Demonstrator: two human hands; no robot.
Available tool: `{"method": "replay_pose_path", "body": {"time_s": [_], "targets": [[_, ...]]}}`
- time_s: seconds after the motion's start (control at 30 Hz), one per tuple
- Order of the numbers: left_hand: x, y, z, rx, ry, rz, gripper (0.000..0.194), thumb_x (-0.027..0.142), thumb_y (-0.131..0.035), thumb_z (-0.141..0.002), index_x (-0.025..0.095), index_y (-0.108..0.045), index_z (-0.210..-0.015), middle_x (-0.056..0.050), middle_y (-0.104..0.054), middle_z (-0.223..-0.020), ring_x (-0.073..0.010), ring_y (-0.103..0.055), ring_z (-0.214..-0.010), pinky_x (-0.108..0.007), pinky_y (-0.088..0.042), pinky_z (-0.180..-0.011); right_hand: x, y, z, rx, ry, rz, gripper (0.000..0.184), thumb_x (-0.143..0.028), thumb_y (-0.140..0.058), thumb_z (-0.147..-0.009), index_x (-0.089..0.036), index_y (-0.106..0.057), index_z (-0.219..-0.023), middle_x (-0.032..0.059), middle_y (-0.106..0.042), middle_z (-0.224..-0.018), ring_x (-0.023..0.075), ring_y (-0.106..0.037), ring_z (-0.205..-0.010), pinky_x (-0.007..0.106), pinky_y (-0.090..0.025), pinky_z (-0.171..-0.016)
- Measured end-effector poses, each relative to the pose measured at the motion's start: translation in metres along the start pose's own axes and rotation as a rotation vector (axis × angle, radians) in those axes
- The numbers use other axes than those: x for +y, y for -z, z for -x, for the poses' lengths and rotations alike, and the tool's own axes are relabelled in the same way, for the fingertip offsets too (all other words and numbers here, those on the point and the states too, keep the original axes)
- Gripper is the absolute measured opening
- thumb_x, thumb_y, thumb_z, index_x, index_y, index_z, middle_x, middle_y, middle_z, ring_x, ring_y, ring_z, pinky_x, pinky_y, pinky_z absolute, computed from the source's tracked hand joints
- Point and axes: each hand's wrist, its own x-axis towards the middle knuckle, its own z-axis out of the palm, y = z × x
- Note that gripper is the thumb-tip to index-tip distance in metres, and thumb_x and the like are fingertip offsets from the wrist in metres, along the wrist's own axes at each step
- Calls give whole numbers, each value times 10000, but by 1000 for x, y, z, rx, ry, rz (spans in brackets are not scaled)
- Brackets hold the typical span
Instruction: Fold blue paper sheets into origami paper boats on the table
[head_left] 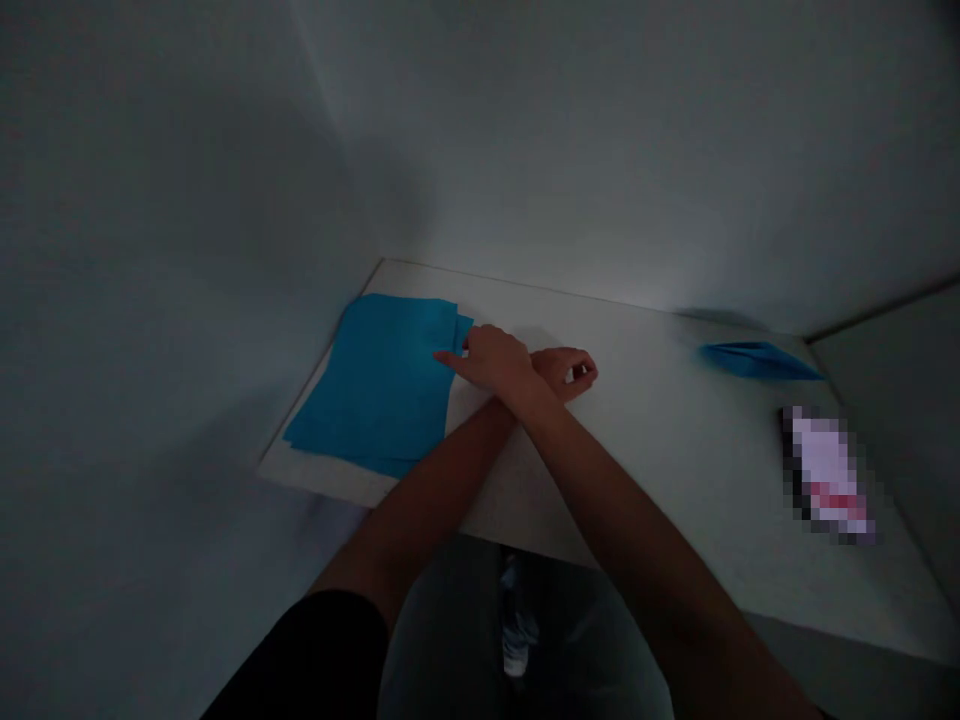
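Note:
My forearms cross over the white table. My right hand lies to the left, at the right edge of a loose stack of blue paper sheets. Its thumb stretches out over the top sheet, apart from the curled fingers, with nothing visible in its grasp. Beneath and to the right of that wrist is my left hand. Its fingers curl round toward the thumb in a small ring, and nothing shows inside it. Whether the right thumb touches the paper, I cannot tell.
A folded blue paper piece stands near the back right of the table. In front of it lies a flat, pixelated object, pale with a red patch. Grey walls border the table behind and on both sides. My legs are below the front edge.

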Motion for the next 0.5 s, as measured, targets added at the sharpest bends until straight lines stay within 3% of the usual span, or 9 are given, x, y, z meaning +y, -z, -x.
{"method": "replay_pose_path", "body": {"time_s": [0.07,0.1,0.2,0.3,0.4,0.5], "targets": [[-4,4,1,-106,-42,-60,30,205,-797,-978,225,-815,-964,-5,-836,-945,-140,-728,-768,-265,-565,-786,-12,-14,-21,-33,-60,0,674,-799,-737,-996,-148,-839,-1139,271,-796,-1241,432,-782,-1168,513,-651,-948],[-5,6,2,-149,-63,-94,64,239,-758,-1020,220,-816,-1040,-31,-845,-1022,-153,-744,-829,-295,-566,-831,-16,-20,-28,-32,-73,-4,661,-774,-776,-979,-140,-837,-1155,282,-794,-1243,438,-781,-1174,521,-654,-949],[-9,8,3,-202,-99,-147,171,293,-664,-1091,217,-800,-1162,-64,-838,-1128,-189,-759,-987,-340,-550,-905,-22,-33,-34,-31,-67,-27,420,-571,-843,-987,-173,-833,-1123,240,-813,-1192,405,-789,-1151,491,-652,-945],[-9,6,2,-211,-99,-153,177,305,-655,-1096,227,-793,-1175,-63,-832,-1139,-206,-758,-1045,-346,-545,-918,-23,-36,-33,-31,-26,-73,225,-429,-751,-1056,-209,-799,-1040,175,-819,-1129,359,-786,-1112,455,-620,-950],[-9,3,-1,-202,-76,-139,156,288,-666,-1086,230,-796,-1148,-67,-830,-1131,-211,-760,-1044,-345,-552,-904,-19,-24,-34,107,83,-204,187,-390,-663,-1100,-218,-738,-1093,124,-803,-1115,308,-765,-1062,413,-588,-947],[-9,2,0,-172,-102,-79,123,244,-684,-1080,197,-798,-1071,-79,-819,-1065,-194,-756,-974,-327,-580,-888,-5,6,-31,320,201,-446,193,-415,-627,-1118,-247,-679,-1198,64,-776,-1063,242,-737,-965,350,-571,-879]]}}
